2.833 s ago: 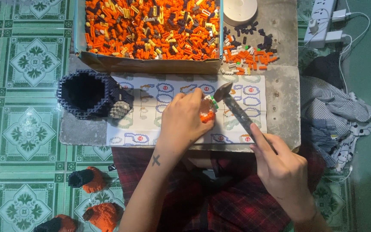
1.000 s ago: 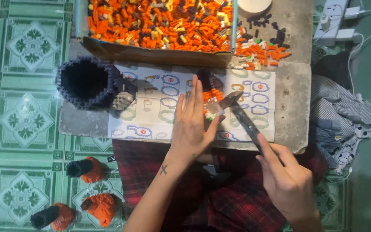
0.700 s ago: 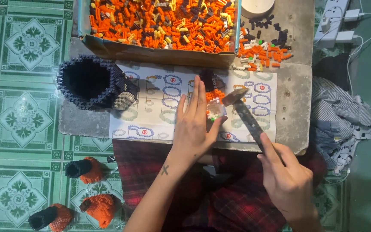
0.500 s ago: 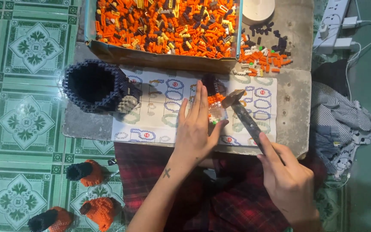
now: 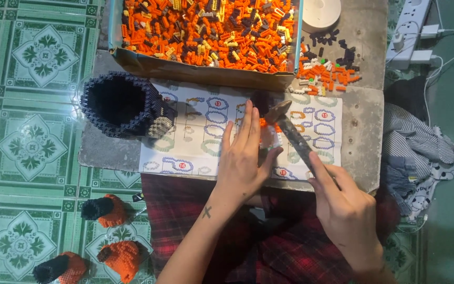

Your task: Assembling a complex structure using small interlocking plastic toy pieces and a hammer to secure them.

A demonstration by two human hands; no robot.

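Observation:
My left hand [image 5: 244, 158] lies flat, fingers stretched, on a small orange and white brick piece [image 5: 267, 132] that rests on the printed instruction sheet [image 5: 195, 142]. My right hand [image 5: 342, 208] grips the handle of a small hammer [image 5: 290, 135], whose metal head sits just beside the brick piece at my left fingertips. A dark rounded brick part lies just beyond the hammer head. Most of the brick piece is hidden under my left fingers.
A cardboard box [image 5: 200, 68] full of orange, black and yellow bricks stands at the back. Loose bricks [image 5: 327, 68] and a white lid [image 5: 320, 13] lie at the right. A dark blue brick-built cylinder [image 5: 122, 105] stands left. Orange-black brick parts [image 5: 106, 210] lie on the tiled floor. A power strip [image 5: 413, 31] lies far right.
My left hand has opened from a pinch to a flat press on the brick piece. The hammer head has stayed beside it. The camera view has shifted slightly.

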